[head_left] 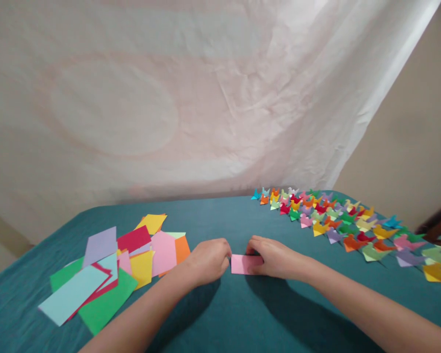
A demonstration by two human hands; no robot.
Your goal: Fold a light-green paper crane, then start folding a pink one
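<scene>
A small pink paper (242,264), folded into a rectangle, lies flat on the teal tablecloth (220,314) in the middle. My left hand (208,261) has its fingers curled and pinches the paper's left edge. My right hand (274,257) rests on the paper's right end, fingers pressed down on it. Both forearms reach in from the bottom of the view.
A loose pile of coloured paper sheets (110,269) lies at the left. Rows of several small folded paper figures (345,225) in many colours stand at the right. A white cloth backdrop (169,98) hangs behind the table.
</scene>
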